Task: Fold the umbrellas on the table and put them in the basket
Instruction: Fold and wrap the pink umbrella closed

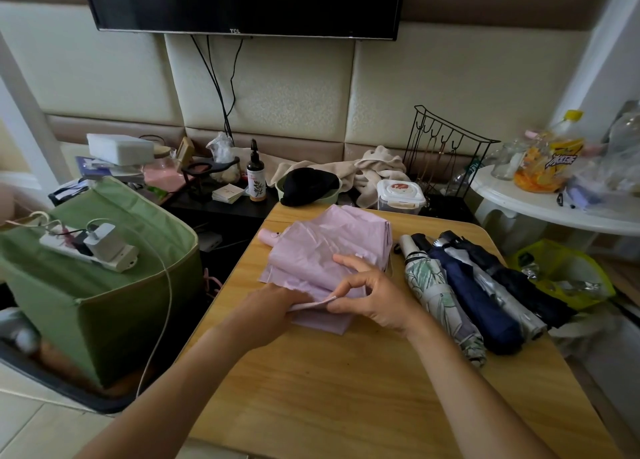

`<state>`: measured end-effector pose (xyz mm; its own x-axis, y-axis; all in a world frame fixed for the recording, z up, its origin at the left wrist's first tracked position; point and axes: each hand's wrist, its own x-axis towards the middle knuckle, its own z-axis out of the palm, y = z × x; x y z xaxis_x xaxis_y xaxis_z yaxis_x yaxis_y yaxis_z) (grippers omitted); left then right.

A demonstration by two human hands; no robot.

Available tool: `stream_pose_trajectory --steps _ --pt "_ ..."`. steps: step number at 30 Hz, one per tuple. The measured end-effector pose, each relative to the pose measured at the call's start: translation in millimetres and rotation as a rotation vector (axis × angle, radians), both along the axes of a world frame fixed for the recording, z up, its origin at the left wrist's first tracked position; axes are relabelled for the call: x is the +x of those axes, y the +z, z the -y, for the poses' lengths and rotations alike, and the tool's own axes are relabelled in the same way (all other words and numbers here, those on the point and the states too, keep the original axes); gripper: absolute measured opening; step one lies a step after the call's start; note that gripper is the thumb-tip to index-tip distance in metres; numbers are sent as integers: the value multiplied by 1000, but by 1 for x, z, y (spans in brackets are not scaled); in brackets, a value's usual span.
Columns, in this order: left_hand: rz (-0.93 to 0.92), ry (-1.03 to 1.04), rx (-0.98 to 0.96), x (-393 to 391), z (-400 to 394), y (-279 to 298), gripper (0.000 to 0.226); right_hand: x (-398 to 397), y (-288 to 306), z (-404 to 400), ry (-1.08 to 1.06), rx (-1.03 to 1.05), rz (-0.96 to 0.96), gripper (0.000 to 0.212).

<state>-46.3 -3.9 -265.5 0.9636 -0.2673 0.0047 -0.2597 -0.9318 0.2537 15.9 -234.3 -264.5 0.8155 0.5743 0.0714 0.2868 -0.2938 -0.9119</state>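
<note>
Head view, centre of frame: right hand point(372, 294) pinching the thin pink strap point(313, 306) of the lilac umbrella point(325, 250) between thumb and forefinger, remaining fingers curled loosely, forefinger tip laid on the fabric. Left hand point(273, 308) gripping the other end of that strap, fingers tucked under and mostly hidden by the back of the hand. Lilac canopy bunched and half flattened on the wooden table point(346, 389), pink handle point(268, 237) poking out toward the upper left of the bundle. Just right of it, touching side by side: a leaf-print umbrella point(440, 302), a navy umbrella point(479, 302), a silver-grey umbrella point(502, 301) and a black umbrella point(526, 292), all collapsed, lying diagonally. Left of frame, beside the table: green fabric basket point(114, 306), its top crossed by a white power strip point(90, 249) with a charger plugged in and a cable trailing down the side. Upper edge of table: white lidded box point(400, 195), black cloth in a green bowl point(308, 184).
</note>
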Motion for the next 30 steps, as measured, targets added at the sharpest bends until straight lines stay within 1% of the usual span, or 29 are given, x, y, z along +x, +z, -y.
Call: stream_pose_trajectory --steps 3,6,8,9,13,15,17,18,19,21,23,24,25,27,28,30 --pt "-59 4 35 1 -7 2 49 -3 5 1 -2 43 -35 15" --pt "-144 -20 99 -2 -13 6 69 -6 11 2 14 71 -57 19" --pt "-171 -25 138 -7 -13 12 81 -6 12 3 4 25 -43 11" --pt "-176 -27 146 -10 -13 16 84 -4 11 3 -10 -31 -6 8" --pt "-200 -17 218 -21 -13 27 81 -2 4 0 -110 -357 254 15" --pt "-260 -29 259 -24 -15 29 78 -3 1 -3 -135 -444 332 16" --pt "-338 -26 254 -27 -19 31 75 -3 -1 -4 -174 -452 355 16" --pt "-336 -15 218 -27 -20 32 73 -2 -1 -5 -210 -421 353 14" --pt "-289 7 154 -26 -20 33 70 -1 0 -6 -251 -381 354 11" --pt "-128 66 7 -23 -12 33 63 1 3 -9 -332 -327 403 4" --pt "-19 51 -81 -19 3 20 54 1 3 -12 -411 -277 475 12" --pt "-12 20 -68 -18 12 8 56 1 3 -13 -463 -240 499 19" --pt "-14 -2 -27 -17 18 -6 66 2 1 -15 -515 -207 511 27" --pt "5 1 73 -12 24 -33 86 7 -4 -15 -592 -189 457 46" --pt "54 16 80 -10 25 -43 90 10 -5 -13 -608 -196 394 54" --pt "57 27 104 -8 26 -48 94 13 -6 -10 -612 -195 293 66"
